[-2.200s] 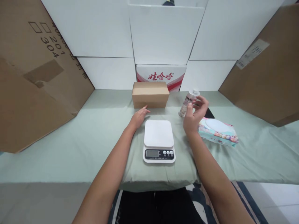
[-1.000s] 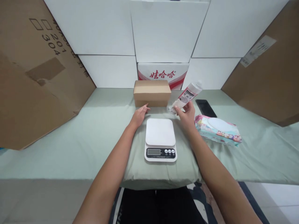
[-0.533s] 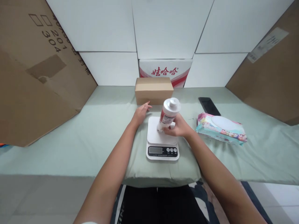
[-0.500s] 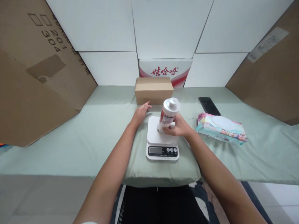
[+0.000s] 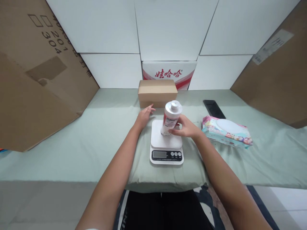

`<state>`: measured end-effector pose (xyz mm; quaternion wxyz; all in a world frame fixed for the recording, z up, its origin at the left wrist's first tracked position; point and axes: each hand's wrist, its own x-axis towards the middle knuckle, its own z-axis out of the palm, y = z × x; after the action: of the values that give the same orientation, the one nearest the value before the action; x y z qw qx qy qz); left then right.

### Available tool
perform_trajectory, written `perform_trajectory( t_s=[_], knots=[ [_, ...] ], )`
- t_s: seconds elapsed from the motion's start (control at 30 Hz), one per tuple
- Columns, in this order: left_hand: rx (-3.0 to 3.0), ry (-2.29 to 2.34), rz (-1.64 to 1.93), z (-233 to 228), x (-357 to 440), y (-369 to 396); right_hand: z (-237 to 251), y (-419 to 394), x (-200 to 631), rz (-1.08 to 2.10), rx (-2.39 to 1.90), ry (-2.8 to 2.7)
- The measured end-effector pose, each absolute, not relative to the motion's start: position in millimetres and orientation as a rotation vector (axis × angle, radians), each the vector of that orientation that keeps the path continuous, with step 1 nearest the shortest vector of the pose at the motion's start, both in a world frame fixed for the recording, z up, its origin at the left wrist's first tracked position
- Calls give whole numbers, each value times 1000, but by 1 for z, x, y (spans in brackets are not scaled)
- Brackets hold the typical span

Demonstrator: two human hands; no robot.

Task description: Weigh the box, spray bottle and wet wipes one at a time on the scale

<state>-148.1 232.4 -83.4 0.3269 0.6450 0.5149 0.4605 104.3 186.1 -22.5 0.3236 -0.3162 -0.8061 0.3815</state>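
A white bottle point(image 5: 169, 120) with a red-and-white label and a white cap stands nearly upright on the white platform of a kitchen scale point(image 5: 155, 140). My right hand point(image 5: 187, 127) is curled round the bottle's lower right side, thumb in front and fingers partly hidden behind it. The scale's small display looks blank. On the cloth, left of the bottle, rests my left hand point(image 5: 144, 116), fingers loosely stretched out, holding nothing. Its fingertips lie close to the front of a small brown cardboard box point(image 5: 157, 92); whether they touch it I cannot tell.
Right of the scale lie a pack of wipes point(image 5: 226, 131) and a black phone point(image 5: 214, 109). Large cardboard boxes stand at the left point(image 5: 48, 83) and right point(image 5: 275, 80). A white box with red writing point(image 5: 169, 70) leans behind. A pale green cloth point(image 5: 96, 143) covers the table.
The bottle has straightened, its cap shifting slightly left. My right hand's fingers have loosened a little round it. My left hand has stayed in place.
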Motion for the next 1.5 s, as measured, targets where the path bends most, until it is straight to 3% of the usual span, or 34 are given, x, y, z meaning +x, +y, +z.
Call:
perform_trajectory(
  t_s=[0.2,0.4,0.57,0.9,1.13,1.33,1.5],
  knots=[
    [1685,1347,1205,-86,-149,235,-26,188,101,1092,-836,-2003],
    [1656,1329,1217,-86,-149,235,-46,216,115,643,-1127,-1482],
    [1639,1321,1221,-84,-148,232,-63,231,128,411,-1379,-1358],
    [1643,1306,1243,-86,-148,234,-82,249,130,332,-1420,-1259],
    [1785,1255,1473,-61,-141,214,-43,192,132,459,-1425,-1172],
    [1739,942,1444,12,-55,132,-33,83,226,-123,-1371,-1090],
    [1588,1013,968,15,69,95,-64,82,301,416,-1461,-858]
  ],
)
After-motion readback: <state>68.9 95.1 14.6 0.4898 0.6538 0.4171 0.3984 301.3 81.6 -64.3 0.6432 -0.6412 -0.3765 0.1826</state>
